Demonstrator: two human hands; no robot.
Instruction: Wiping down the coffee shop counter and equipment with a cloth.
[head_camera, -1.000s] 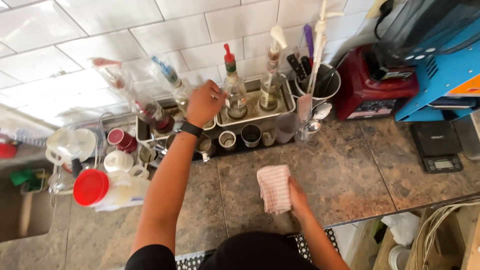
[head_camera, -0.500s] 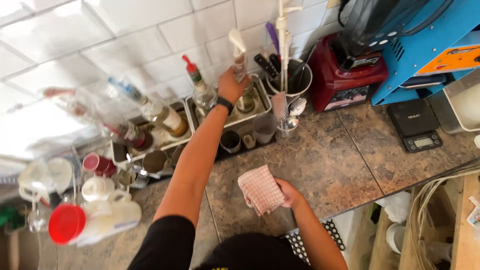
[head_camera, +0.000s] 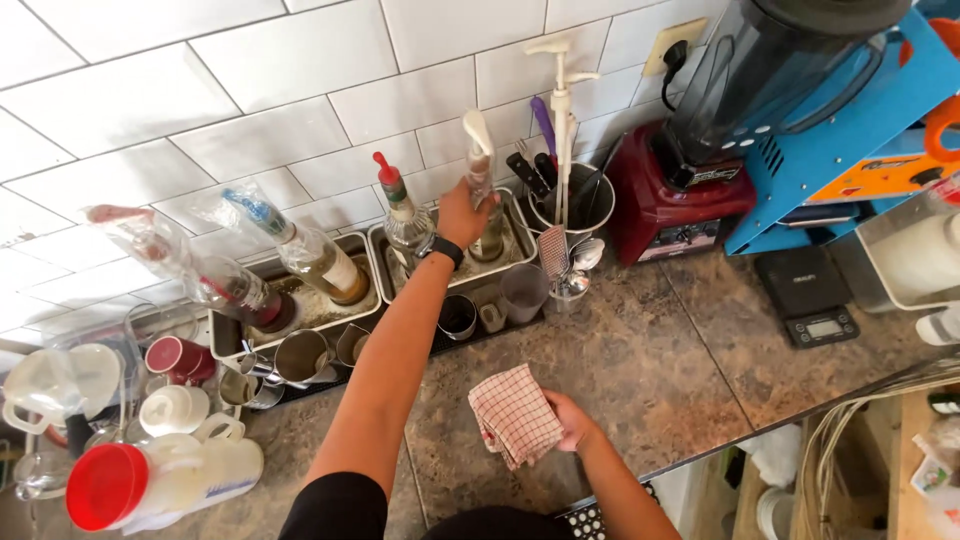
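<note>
My left hand (head_camera: 463, 213) is stretched out to the back of the counter and grips a glass bottle with a white pour spout (head_camera: 480, 170), which stands in a metal tray (head_camera: 520, 245) against the tiled wall. Beside it in that tray stands a bottle with a red spout (head_camera: 403, 215). My right hand (head_camera: 572, 421) is low near the counter's front edge and holds a red-and-white checked cloth (head_camera: 512, 415) pressed on the brown stone counter (head_camera: 650, 360).
A second tray (head_camera: 235, 340) to the left holds plastic-wrapped bottles (head_camera: 310, 255). Small metal jugs and cups (head_camera: 458, 316) line the trays' front. A utensil pot (head_camera: 572, 205), red blender (head_camera: 690, 190), scale (head_camera: 808, 295) and a red-lidded milk jug (head_camera: 160, 480) surround the spot.
My left hand has moved right along the tray from the red-spouted bottle to the white-spouted one and taken hold of it. The right hand still holds the cloth on the counter.
</note>
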